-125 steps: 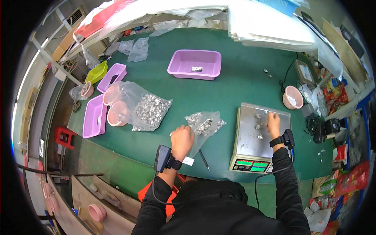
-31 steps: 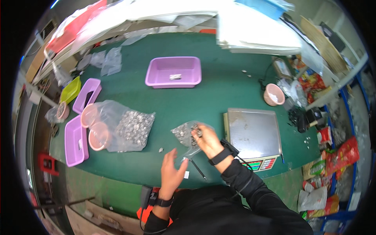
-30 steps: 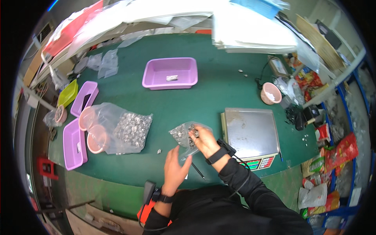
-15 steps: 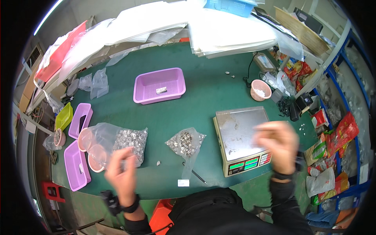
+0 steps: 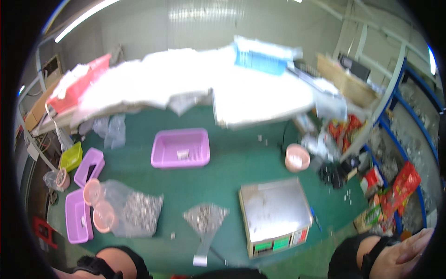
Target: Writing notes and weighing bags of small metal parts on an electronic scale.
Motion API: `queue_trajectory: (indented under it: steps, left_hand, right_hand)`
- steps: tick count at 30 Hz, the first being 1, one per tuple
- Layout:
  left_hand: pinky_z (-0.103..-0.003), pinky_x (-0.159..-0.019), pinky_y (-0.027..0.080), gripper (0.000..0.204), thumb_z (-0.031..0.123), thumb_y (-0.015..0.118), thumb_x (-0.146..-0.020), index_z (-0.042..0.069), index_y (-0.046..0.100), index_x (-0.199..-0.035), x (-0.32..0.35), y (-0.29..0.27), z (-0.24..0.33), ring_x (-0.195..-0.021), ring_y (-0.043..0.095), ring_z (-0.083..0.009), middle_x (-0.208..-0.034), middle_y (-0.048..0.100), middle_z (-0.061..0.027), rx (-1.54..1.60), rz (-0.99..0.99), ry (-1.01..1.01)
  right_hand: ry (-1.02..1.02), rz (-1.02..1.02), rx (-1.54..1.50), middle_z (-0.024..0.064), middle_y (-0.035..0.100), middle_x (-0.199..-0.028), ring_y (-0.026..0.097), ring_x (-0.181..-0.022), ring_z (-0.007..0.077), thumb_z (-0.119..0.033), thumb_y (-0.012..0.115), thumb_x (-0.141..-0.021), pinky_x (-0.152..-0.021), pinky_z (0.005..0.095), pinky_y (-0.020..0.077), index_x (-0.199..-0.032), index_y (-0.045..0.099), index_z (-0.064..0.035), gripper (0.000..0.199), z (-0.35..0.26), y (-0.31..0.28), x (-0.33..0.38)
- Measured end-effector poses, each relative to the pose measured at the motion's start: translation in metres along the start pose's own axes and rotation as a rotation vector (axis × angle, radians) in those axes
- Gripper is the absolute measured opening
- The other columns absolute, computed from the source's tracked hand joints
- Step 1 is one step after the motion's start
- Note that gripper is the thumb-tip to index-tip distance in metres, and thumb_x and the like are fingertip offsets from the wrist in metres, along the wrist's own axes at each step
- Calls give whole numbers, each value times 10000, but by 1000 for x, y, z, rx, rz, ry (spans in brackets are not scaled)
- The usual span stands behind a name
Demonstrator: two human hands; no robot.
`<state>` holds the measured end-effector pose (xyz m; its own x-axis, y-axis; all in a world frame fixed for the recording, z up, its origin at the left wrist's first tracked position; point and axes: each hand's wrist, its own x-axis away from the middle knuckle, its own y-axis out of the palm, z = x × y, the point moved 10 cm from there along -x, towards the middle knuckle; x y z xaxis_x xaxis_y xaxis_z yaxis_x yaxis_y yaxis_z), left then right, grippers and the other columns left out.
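Note:
My right hand is out at the lower right edge, holding nothing that I can see, its blurred fingers stretched out. Only the wrist and a bit of my left hand show at the lower left; its fingers are cut off. Both hands are off the table. A clear bag of small grey metal-looking pieces lies at the left. Mid-table is a smaller clear bag of similar pieces, with a white label by its tail. A digital weighing scale with a bare metal plate stands to its right.
Behind is a purple basket; more purple trays and pink cups sit at the left. A pink pot stands at the right near cables. White sheets cover the shelf above. A blue pen lies beside the scale.
Both hands have moved outward and down, away from the bags and the scale, to the lower corners. The view has tilted up, so the table sits lower and more wall shows.

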<state>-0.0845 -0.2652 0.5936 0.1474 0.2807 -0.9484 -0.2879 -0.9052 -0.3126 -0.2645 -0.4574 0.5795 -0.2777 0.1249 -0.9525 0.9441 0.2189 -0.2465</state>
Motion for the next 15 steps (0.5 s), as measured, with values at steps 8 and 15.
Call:
queue_trajectory:
  steps: [8, 15]
  left_hand:
    - [-304, -618, 314, 309, 197, 497, -732, -20, 451, -947, 7, 14, -13, -756, 407, -197, -859, 408, -92, -12, 73, 12]
    - [-309, -622, 305, 285, 164, 482, -734, -28, 450, -942, -10, 9, -13, -748, 396, -197, -811, 413, -98, 0, 216, 79]
  right_hand:
    - [8, 22, -25, 169, 490, -827, 516, -656, 200, -18, 474, -699, -587, 266, 422, -1049, 296, -21, 393, 19, 5, 4]
    - [-55, -17, -102, 194, 492, -844, 529, -667, 220, 39, 448, -692, -602, 278, 430, -1110, 232, -30, 474, 5, 29, -9]
